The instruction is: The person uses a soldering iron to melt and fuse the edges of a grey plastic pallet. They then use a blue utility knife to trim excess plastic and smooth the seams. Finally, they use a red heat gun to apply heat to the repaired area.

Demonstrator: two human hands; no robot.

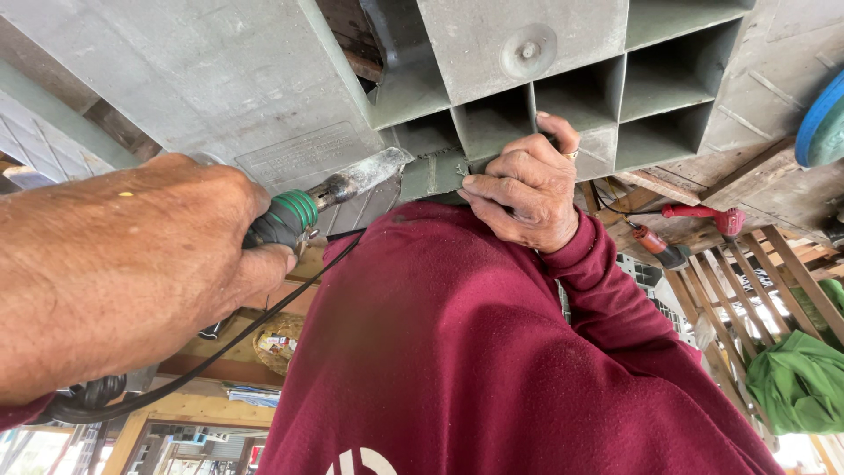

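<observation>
My left hand [132,264] grips a hot-air tool with a green collar [294,211]. Its metal nozzle [365,176] points at the lower edge of a grey plastic panel with square cells [563,97]. My right hand [523,189], in a maroon sleeve, is clamped on that same edge just right of the nozzle tip, with fingers hooked into a cell and the thumb pressing below. A ring shows on one finger. The tool's black cable [264,321] hangs down to the left across my maroon sweatshirt [457,352].
A flat grey slab [202,79] joins the panel on the left. Behind it on the right are a red power tool [708,215], an orange tool [652,239], wooden slats [774,273], a green cloth [800,378] and a blue round rim [822,119]. A woven basket [277,341] sits lower left.
</observation>
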